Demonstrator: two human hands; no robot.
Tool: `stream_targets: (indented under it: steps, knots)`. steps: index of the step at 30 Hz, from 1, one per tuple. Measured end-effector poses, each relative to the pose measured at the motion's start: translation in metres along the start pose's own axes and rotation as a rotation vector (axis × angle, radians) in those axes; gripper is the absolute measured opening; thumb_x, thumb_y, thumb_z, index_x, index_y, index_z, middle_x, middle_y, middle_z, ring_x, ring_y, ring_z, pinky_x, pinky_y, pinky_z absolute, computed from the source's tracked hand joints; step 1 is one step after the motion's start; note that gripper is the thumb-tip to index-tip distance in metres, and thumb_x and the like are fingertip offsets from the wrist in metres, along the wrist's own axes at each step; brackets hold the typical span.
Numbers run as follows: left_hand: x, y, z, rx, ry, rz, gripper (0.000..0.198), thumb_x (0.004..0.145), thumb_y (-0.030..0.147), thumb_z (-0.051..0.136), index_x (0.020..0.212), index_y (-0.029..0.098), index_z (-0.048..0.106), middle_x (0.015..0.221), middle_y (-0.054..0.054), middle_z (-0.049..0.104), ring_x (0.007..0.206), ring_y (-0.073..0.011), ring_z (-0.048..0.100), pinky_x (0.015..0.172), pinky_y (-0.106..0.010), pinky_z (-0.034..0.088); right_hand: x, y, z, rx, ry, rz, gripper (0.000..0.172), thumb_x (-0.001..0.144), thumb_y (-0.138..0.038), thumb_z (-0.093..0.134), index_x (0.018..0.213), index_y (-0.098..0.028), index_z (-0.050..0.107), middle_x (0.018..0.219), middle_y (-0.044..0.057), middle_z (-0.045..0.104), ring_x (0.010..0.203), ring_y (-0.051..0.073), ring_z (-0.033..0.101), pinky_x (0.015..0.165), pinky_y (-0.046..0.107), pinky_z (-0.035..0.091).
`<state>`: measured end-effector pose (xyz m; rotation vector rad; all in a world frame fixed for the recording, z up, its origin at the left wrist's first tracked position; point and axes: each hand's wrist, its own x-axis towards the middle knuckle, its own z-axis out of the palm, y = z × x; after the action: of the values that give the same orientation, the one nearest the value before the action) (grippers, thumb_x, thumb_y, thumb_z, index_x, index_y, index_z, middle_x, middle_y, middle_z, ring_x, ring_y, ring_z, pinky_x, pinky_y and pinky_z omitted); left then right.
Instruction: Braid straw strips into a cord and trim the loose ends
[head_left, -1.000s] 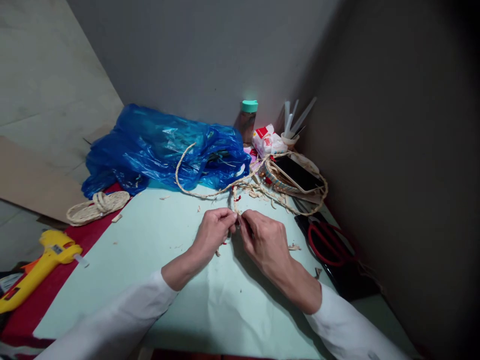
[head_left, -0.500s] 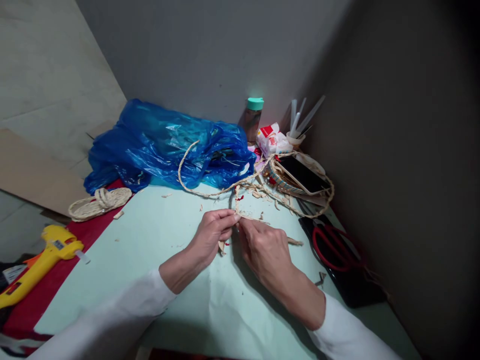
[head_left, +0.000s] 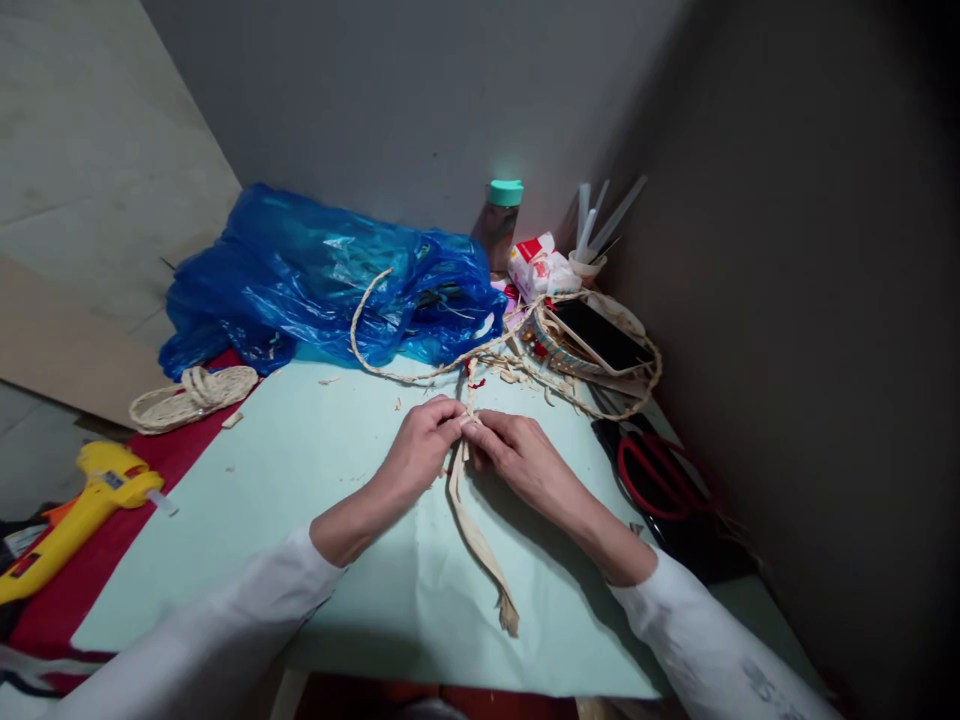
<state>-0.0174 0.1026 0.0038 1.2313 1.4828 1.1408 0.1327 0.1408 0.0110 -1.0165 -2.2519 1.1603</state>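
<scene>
My left hand [head_left: 420,447] and my right hand [head_left: 517,455] meet near the middle of the table, both pinching the lower end of a pale braided fibre cord [head_left: 471,385]. From between the fingers a loose flat fibre strip [head_left: 478,540] hangs toward me, its frayed tip lying on the table. The braid runs away from my hands toward the back, where a longer stretch of cord [head_left: 420,378] curls over the blue bag and loops to the right. The exact crossing of strands under my fingertips is hidden.
A blue plastic bag [head_left: 322,270] lies at the back, beside a bottle [head_left: 501,225]. At right are a phone [head_left: 604,335] on a basket and red-handled scissors [head_left: 660,478]. A woven slipper [head_left: 191,398] and a yellow glue gun [head_left: 97,505] sit left. Fibre scraps litter the table.
My right hand has turned and drawn its fingertips up beside the left at the braid's end. A flat strip now hangs toward me, where before a strip stuck out to the right.
</scene>
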Motion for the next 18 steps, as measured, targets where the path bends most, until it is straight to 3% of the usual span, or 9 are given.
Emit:
stream_targets:
  steps: [5, 11, 14, 18]
  knots:
    - [0.002, 0.002, -0.005, 0.245, -0.034, 0.164, 0.023, 0.085, 0.020, 0.046, 0.067, 0.016, 0.059, 0.076, -0.003, 0.053, 0.078, -0.0177, 0.051, 0.077, -0.031, 0.038, 0.000, 0.002, 0.008, 0.134, 0.033, 0.024, 0.048, 0.100, -0.036, 0.036, 0.059, -0.017, 0.050, 0.055, -0.003, 0.052, 0.055, 0.010, 0.045, 0.062, 0.023, 0.032]
    - [-0.007, 0.005, 0.000, 0.482, -0.042, 0.210, 0.025, 0.090, 0.017, 0.038, 0.074, 0.016, 0.057, 0.083, -0.006, 0.057, 0.081, -0.0194, 0.054, 0.076, -0.031, 0.040, 0.000, 0.002, 0.014, 0.032, 0.214, 0.040, 0.038, 0.095, -0.030, 0.043, 0.059, -0.018, 0.044, 0.052, -0.005, 0.041, 0.054, 0.010, 0.038, 0.057, 0.024, 0.025]
    - [-0.011, 0.009, 0.003, 0.637, -0.080, 0.192, 0.027, 0.092, 0.013, 0.036, 0.076, 0.016, 0.058, 0.078, -0.006, 0.061, 0.075, -0.0186, 0.055, 0.071, -0.030, 0.040, -0.001, 0.003, 0.016, -0.032, 0.247, 0.019, 0.034, 0.093, -0.028, 0.044, 0.061, -0.018, 0.045, 0.053, -0.005, 0.040, 0.052, 0.010, 0.035, 0.056, 0.025, 0.024]
    - [-0.018, 0.012, 0.004, 0.882, -0.044, 0.211, 0.028, 0.094, 0.017, 0.038, 0.080, 0.016, 0.063, 0.080, -0.007, 0.068, 0.076, -0.0211, 0.062, 0.071, -0.033, 0.041, -0.002, 0.004, 0.016, -0.064, 0.286, 0.019, 0.032, 0.092, -0.028, 0.045, 0.062, -0.018, 0.048, 0.054, -0.004, 0.042, 0.053, 0.010, 0.035, 0.056, 0.026, 0.024]
